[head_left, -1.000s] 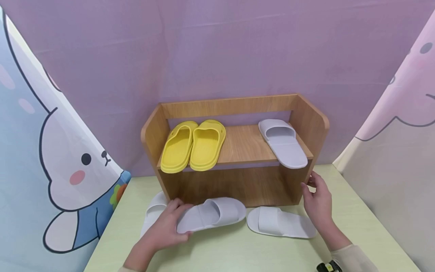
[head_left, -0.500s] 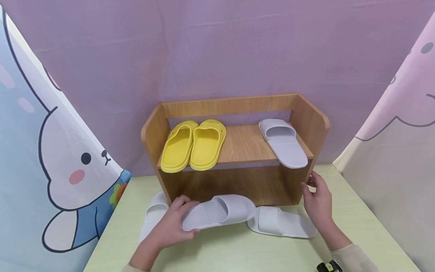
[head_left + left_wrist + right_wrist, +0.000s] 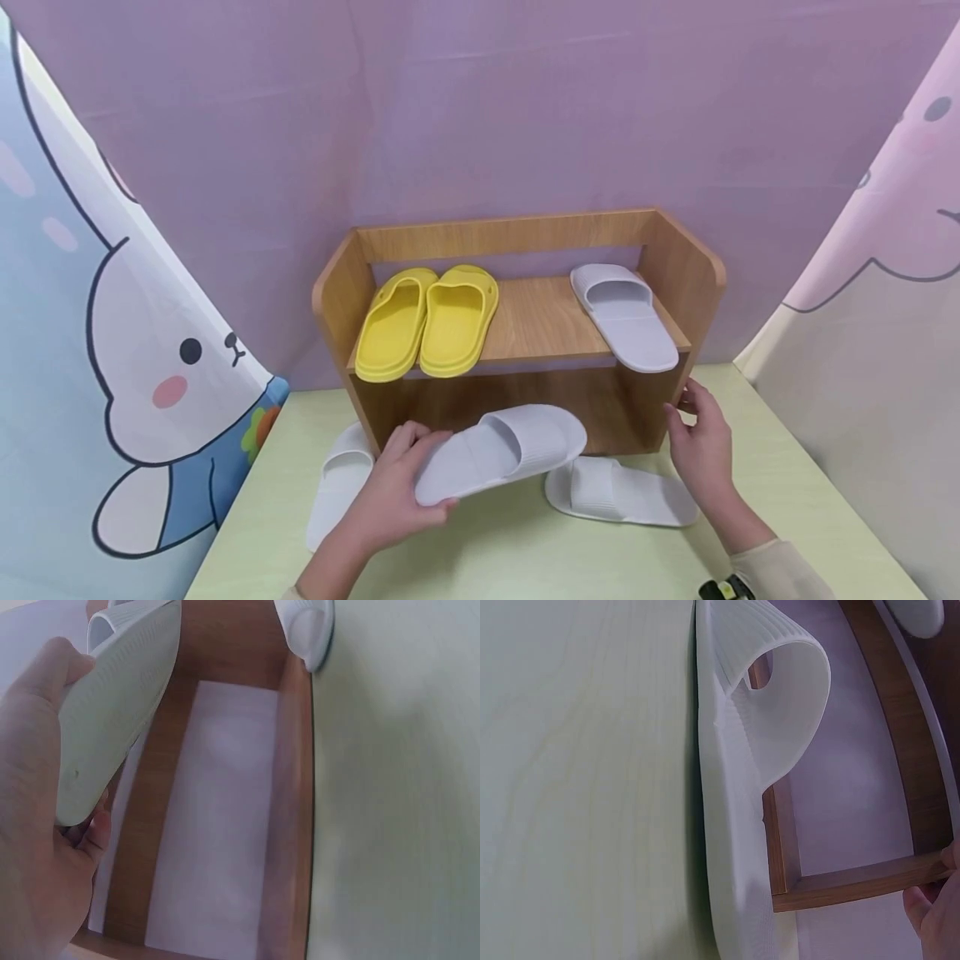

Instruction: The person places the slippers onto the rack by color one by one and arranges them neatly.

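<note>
My left hand [image 3: 401,492] grips the heel end of a pale grey slipper [image 3: 517,446], holding it in the air in front of the lower level of a wooden shoe rack [image 3: 540,337]. Its toe points right and a little up; the left wrist view shows its sole [image 3: 112,727]. My right hand [image 3: 701,437] holds the front edge of the rack's right side panel, fingers partly hidden behind it. On the upper shelf, two yellow slippers [image 3: 393,329] stand at the left and a pale grey slipper [image 3: 630,321] at the right.
A white slipper [image 3: 618,492] lies sideways on the table [image 3: 525,558] before the rack, near my right hand. Another white slipper [image 3: 341,479] lies by the rack's left front corner, partly behind my left hand. A purple cloth [image 3: 510,108] hangs behind the rack.
My left hand has lifted the pale grey slipper and carried it rightward, its toe tilting further up. The right hand stays at the rack's side panel.
</note>
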Available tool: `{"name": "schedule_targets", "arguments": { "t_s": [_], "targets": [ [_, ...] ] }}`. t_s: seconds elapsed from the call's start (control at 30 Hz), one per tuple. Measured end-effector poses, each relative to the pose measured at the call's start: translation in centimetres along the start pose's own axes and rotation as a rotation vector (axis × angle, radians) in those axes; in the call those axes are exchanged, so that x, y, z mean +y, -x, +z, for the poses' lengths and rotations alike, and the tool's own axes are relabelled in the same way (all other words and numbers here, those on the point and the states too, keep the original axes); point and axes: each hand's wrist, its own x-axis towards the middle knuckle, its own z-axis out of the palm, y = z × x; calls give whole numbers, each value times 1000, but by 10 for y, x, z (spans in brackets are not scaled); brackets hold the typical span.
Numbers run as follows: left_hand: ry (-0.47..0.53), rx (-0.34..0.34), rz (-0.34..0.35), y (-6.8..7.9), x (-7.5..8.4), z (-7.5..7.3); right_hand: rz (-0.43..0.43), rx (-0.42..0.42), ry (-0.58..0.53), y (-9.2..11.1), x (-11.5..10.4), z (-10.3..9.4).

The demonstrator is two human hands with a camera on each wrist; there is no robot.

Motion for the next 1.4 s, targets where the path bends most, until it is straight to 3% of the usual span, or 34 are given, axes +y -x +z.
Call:
{"name": "schedule_targets", "arguments": {
  "t_s": [0.83, 1.13, 1.4],
  "targets": [
    [0, 161, 23, -17, 44, -16, -4, 5, 4, 0, -1, 0],
    [-42, 288, 51, -24, 63, -21, -22, 12, 0, 0, -1, 1],
    [-62, 322, -33, -31, 82, -26, -25, 10, -1, 1, -2, 0]
  ]
}}
